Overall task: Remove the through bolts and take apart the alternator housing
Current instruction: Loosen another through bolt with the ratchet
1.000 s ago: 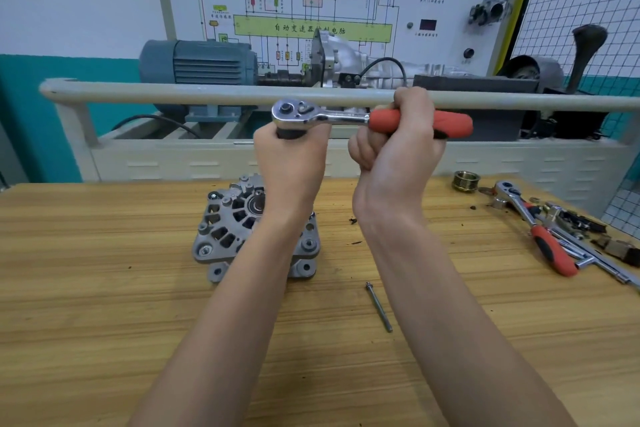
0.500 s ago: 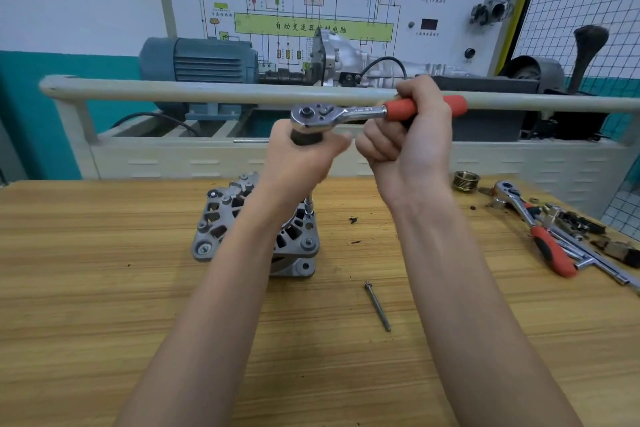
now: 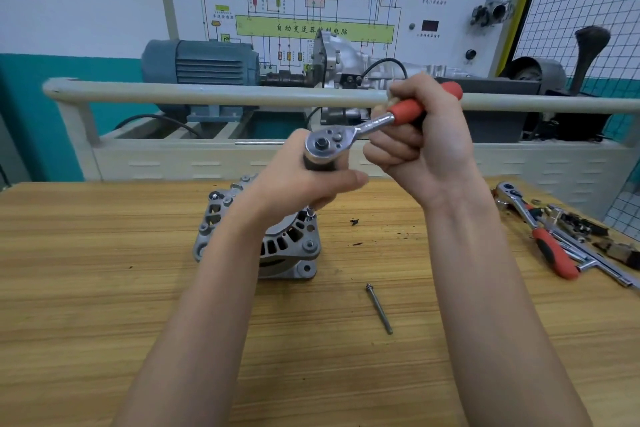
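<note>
Two bare forearms rise from 6 o'clock over the pale wooden bench [image 3: 104,305]. One loose steel through bolt [image 3: 379,308] lies at 5 o'clock of the grey cast-aluminium alternator [image 3: 277,246]. Left hand [image 3: 298,184] wraps the black extension beneath the chrome ratchet head [image 3: 323,143], above the alternator's 1 o'clock corner. Right hand [image 3: 419,146] curls round the red wrench handle [image 3: 408,109].

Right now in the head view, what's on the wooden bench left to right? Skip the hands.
alternator → loose through bolt lying flat on the bench → second ratchet with the red handle → pile of small tools and parts at the right edge.
</note>
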Motion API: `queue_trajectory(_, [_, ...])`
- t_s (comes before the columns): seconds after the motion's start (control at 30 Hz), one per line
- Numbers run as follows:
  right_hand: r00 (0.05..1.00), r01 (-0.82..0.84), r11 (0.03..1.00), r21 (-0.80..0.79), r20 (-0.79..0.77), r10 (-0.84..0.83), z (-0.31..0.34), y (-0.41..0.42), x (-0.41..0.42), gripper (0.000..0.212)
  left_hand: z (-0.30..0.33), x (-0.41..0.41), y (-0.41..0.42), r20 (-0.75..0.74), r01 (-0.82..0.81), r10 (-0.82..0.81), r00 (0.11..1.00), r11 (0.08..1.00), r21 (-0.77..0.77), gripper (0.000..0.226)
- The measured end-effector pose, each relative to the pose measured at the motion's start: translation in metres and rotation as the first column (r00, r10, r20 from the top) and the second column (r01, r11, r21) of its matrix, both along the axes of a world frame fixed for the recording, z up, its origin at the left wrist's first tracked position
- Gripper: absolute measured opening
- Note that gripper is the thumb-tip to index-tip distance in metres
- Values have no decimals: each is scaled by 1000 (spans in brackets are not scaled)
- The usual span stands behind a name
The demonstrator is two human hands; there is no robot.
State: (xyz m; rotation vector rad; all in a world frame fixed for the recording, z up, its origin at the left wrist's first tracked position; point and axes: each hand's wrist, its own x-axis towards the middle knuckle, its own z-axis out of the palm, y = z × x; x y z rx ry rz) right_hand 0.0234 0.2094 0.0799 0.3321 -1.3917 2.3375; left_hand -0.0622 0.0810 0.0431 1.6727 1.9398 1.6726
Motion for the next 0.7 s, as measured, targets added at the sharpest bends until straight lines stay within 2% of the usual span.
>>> queue_trajectory(0.07, [1000, 10, 999, -42, 5, -10, 0, 1, 0, 39, 1, 3, 5, 5, -45, 45, 999, 999, 19, 35])
queue_trajectory(0.17, [979, 202, 960, -196, 8, -204, -3, -10, -4, 44, 0, 7, 17, 136, -179, 154, 979, 964, 195, 42])
queue_trajectory(0.3, [876, 438, 832, -340, -48, -480, -11, -37, -8, 36, -3, 11, 34, 403, -480, 315, 859, 767, 425, 46])
queue_trajectory(0.37, [841, 468, 807, -359, -99, -532, -15, -48, -10, 33, -4, 11, 36, 466, -526, 311, 828, 719, 455, 46])
queue_trajectory(0.4, [837, 469, 813, -345, -120, -534, -16, -50, -10, 33, -4, 9, 34, 476, -525, 305, 825, 724, 447, 45])
queue_trajectory(0.47, [863, 444, 848, -288, -119, -492, -15, -49, -10, 35, -3, 3, 26, 423, -459, 281, 861, 788, 410, 41])
queue_trajectory(0.6, [960, 271, 959, -80, -44, -275, -5, -28, -4, 43, -1, -9, 1, 98, -124, 105, 990, 967, 222, 32])
queue_trajectory(0.63, [976, 214, 976, -28, -35, -215, -3, -23, -2, 45, 0, -10, -3, 48, -58, 51, 998, 985, 165, 32])
queue_trajectory(0.7, [991, 137, 990, 28, -16, -136, 0, -17, 2, 49, 1, -7, -6, 41, 27, -32, 999, 993, 111, 34])
